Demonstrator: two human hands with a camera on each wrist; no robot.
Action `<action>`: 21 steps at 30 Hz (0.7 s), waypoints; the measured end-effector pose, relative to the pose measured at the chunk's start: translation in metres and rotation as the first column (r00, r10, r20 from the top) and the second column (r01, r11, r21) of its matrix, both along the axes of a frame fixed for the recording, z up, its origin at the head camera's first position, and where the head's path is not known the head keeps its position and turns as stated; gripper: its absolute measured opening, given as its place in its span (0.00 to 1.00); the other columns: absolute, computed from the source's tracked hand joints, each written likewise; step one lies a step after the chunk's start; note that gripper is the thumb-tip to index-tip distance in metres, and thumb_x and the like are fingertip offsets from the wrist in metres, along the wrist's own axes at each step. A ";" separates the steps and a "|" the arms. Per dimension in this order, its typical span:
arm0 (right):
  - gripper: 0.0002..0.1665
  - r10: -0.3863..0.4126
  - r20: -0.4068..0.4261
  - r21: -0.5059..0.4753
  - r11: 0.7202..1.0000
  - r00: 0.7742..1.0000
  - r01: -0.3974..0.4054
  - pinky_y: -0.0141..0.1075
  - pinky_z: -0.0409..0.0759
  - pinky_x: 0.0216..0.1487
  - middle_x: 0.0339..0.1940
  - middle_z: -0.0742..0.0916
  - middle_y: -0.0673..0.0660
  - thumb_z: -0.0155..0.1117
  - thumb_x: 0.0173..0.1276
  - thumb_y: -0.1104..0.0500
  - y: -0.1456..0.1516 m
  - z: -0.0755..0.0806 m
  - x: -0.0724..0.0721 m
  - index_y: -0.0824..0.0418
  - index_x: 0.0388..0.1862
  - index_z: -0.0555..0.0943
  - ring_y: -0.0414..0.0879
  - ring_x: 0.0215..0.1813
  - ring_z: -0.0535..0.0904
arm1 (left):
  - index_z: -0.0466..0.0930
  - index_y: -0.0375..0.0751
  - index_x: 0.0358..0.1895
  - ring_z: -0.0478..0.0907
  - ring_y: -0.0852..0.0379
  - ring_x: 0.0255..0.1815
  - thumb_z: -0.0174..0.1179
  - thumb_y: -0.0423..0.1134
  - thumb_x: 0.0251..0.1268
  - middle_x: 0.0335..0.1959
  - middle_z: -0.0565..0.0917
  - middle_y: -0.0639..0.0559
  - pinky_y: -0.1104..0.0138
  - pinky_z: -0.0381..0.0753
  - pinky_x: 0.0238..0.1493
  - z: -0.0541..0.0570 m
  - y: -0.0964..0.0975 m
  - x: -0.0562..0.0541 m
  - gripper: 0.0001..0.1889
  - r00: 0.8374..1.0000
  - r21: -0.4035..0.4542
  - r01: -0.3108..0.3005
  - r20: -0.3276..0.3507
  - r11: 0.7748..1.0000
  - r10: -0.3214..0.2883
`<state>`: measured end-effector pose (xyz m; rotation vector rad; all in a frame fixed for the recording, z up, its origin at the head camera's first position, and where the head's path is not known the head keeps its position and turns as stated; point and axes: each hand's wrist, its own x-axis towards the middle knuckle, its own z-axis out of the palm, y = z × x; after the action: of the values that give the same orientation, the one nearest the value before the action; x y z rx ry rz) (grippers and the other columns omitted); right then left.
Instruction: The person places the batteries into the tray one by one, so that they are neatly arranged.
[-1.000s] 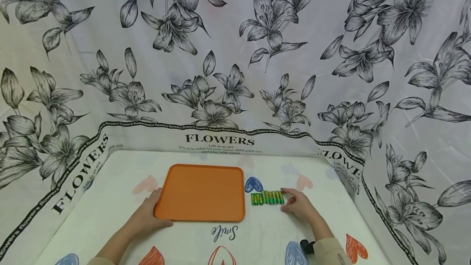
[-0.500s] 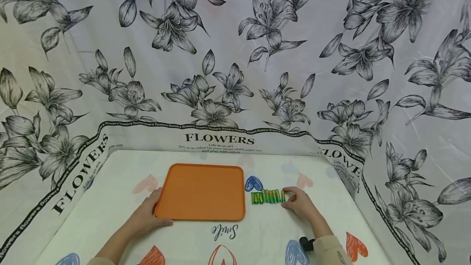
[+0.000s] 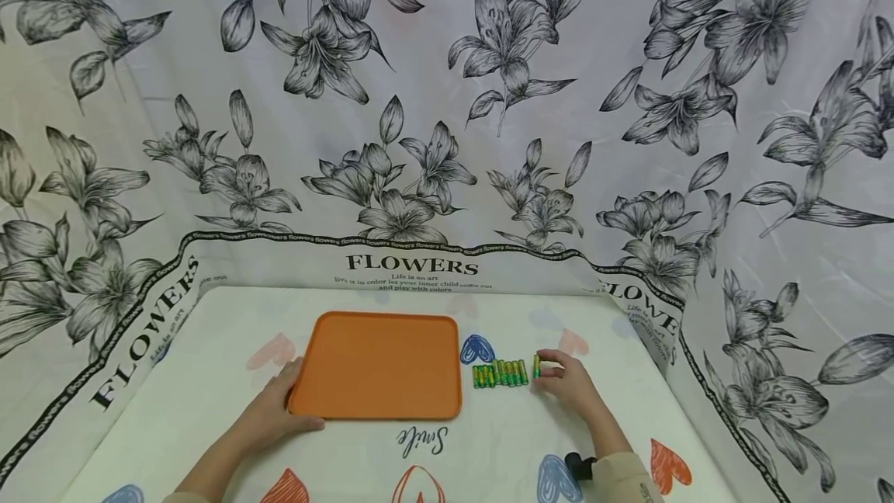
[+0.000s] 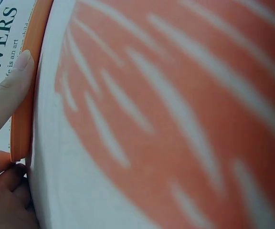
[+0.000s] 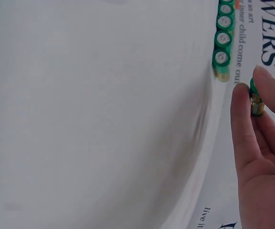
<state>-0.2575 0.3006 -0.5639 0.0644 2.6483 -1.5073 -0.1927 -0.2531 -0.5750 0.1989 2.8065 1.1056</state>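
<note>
A green-and-gold battery (image 3: 536, 366) is pinched between the thumb and fingers of my right hand (image 3: 569, 384), just right of the row. The right wrist view shows this battery (image 5: 257, 101) between the fingertips, apart from the others. Several matching batteries (image 3: 500, 373) lie side by side in a row on the table, right of the orange tray (image 3: 377, 367). My left hand (image 3: 272, 408) holds the tray's near left corner, thumb along the front edge and fingers at the left side. In the left wrist view the thumb (image 4: 13, 90) presses the tray's rim (image 4: 25, 105).
A white tablecloth (image 3: 363, 456) with printed hearts and the word Smile covers the table. Flower-printed curtains (image 3: 391, 177) hang behind it and along both sides. A small black object (image 3: 579, 466) sits by the right sleeve (image 3: 625, 478).
My right hand has taken hold of the end battery and drawn it rightward, off the row, leaving a gap. The left hand stays at the tray corner. The head view has shifted slightly.
</note>
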 end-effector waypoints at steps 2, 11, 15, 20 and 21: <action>0.36 -0.006 -0.017 -0.024 1.000 1.000 0.006 0.36 0.87 0.43 0.65 0.81 0.64 0.77 0.58 0.67 -0.003 0.003 -0.001 0.64 0.66 0.77 0.49 0.51 0.87 | 0.44 0.31 0.81 0.44 0.19 0.77 0.77 0.62 0.45 0.79 0.48 0.25 0.29 0.49 0.72 0.000 -0.001 0.000 0.68 1.000 -0.001 0.000 0.006 1.000 0.000; 0.35 -0.005 -0.077 -0.082 0.997 0.997 -0.001 0.36 0.88 0.42 0.62 0.83 0.64 0.77 0.58 0.66 -0.018 0.021 0.002 0.65 0.66 0.77 0.52 0.51 0.87 | 0.46 0.30 0.80 0.47 0.22 0.77 0.78 0.62 0.44 0.79 0.50 0.25 0.30 0.50 0.73 -0.001 -0.001 -0.002 0.68 1.000 -0.017 0.004 -0.023 1.000 -0.005; 0.35 -0.002 -0.076 -0.104 0.995 0.997 -0.006 0.36 0.88 0.43 0.62 0.83 0.64 0.77 0.58 0.66 -0.022 0.023 0.003 0.64 0.65 0.78 0.51 0.51 0.87 | 0.45 0.30 0.80 0.46 0.21 0.77 0.77 0.62 0.45 0.79 0.50 0.25 0.30 0.49 0.73 0.000 -0.001 -0.002 0.67 1.000 -0.014 0.006 -0.002 1.000 -0.006; 0.34 0.003 -0.082 -0.104 0.995 0.997 -0.011 0.36 0.88 0.42 0.61 0.84 0.62 0.77 0.57 0.67 -0.028 0.025 0.004 0.63 0.65 0.79 0.49 0.49 0.87 | 0.43 0.32 0.81 0.44 0.18 0.76 0.77 0.62 0.46 0.79 0.48 0.25 0.28 0.48 0.71 -0.001 -0.001 -0.002 0.68 1.000 -0.001 0.002 0.029 1.000 -0.002; 0.34 0.002 -0.082 -0.105 0.994 0.997 -0.010 0.36 0.88 0.42 0.60 0.84 0.62 0.77 0.57 0.67 -0.030 0.026 0.004 0.62 0.65 0.79 0.49 0.49 0.87 | 0.43 0.32 0.81 0.44 0.17 0.76 0.77 0.62 0.46 0.79 0.48 0.25 0.27 0.48 0.71 -0.001 -0.001 -0.002 0.68 1.000 0.000 0.000 0.031 1.000 0.000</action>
<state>-0.2535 0.2705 -0.5376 -0.0135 2.6223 -1.6798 -0.1951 -0.2540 -0.5762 0.1810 2.7798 1.0986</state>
